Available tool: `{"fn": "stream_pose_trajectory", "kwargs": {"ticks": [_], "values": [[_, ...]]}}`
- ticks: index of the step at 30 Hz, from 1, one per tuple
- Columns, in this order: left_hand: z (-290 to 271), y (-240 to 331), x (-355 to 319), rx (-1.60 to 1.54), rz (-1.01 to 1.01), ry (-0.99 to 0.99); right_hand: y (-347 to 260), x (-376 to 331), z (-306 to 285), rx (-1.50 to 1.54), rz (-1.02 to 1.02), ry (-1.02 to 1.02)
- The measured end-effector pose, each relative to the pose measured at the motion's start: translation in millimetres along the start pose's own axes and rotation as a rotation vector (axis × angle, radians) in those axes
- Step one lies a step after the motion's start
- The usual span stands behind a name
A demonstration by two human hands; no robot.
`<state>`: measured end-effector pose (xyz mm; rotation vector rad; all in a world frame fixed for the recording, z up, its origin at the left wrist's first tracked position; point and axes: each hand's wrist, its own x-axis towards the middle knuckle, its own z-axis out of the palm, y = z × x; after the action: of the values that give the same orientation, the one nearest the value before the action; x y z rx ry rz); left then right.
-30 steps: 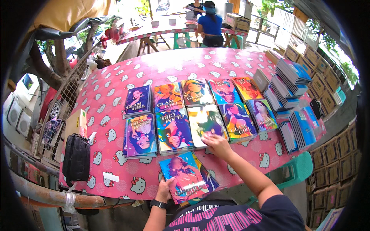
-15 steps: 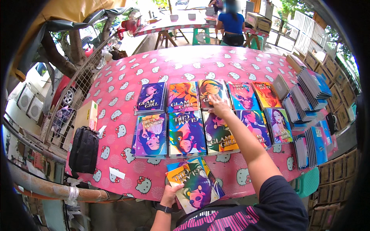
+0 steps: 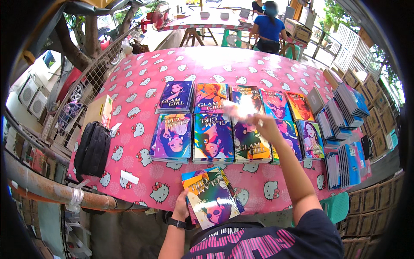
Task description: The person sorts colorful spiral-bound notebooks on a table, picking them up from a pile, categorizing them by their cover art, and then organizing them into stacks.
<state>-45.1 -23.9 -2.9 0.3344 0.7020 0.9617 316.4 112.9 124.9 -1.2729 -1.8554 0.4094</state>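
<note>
My left hand (image 3: 183,204) grips a small stack of spiral notebooks (image 3: 212,200) at the table's near edge, thumb on top; the top cover shows an illustrated figure, with other covers fanned out beneath. Over the middle of the rows, my right hand (image 3: 266,127) pinches a spiral notebook (image 3: 244,108), tilted and blurred by glare and motion. It is above the third far pile (image 3: 245,93), whose top cover lies upside down, and the third near pile (image 3: 252,147). Other notebook piles flank these, among them a purple-covered pile (image 3: 176,96) and an orange one (image 3: 300,106).
Stacked notebooks (image 3: 347,162) line the table's right side, beside many cardboard boxes (image 3: 375,194). A black bag (image 3: 92,151) and a cardboard box (image 3: 98,110) sit at left. A paper slip (image 3: 130,177) lies near the front. A person in blue (image 3: 269,28) is at the far table.
My right hand has drawn back toward me from the third far pile, lifting a notebook off it. My left hand keeps its stack. The view has shifted slightly.
</note>
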Motion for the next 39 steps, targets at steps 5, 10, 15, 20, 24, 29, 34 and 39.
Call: {"fn": "stream_pose_trajectory", "kwargs": {"ticks": [5,10,15,20,24,29,34,39], "values": [[-36,-11,0,0.058,-0.043,-0.066,-90,-39,61,-0.247,-0.262,-0.447],[-26,0,-7,0.250,0.087,0.027,-30,-46,138,-0.636,-0.358,-0.054],[-23,29,-24,-0.009,0.021,-0.024,-115,-83,112,-0.238,-0.127,-0.565],[-44,19,-22,0.347,0.123,0.073,-114,-49,109,0.114,-0.075,-0.712],[-23,27,-28,0.261,0.095,0.101,-10,67,128,-0.212,-0.035,-0.147],[-39,26,-30,0.276,0.069,0.165,71,110,164,-0.838,-0.067,-0.091],[-57,21,-28,0.142,0.037,0.056,53,114,146,-0.725,-0.178,-0.066],[-24,37,-35,-0.197,0.053,0.024,-101,51,91,0.134,-0.180,-0.836]]}}
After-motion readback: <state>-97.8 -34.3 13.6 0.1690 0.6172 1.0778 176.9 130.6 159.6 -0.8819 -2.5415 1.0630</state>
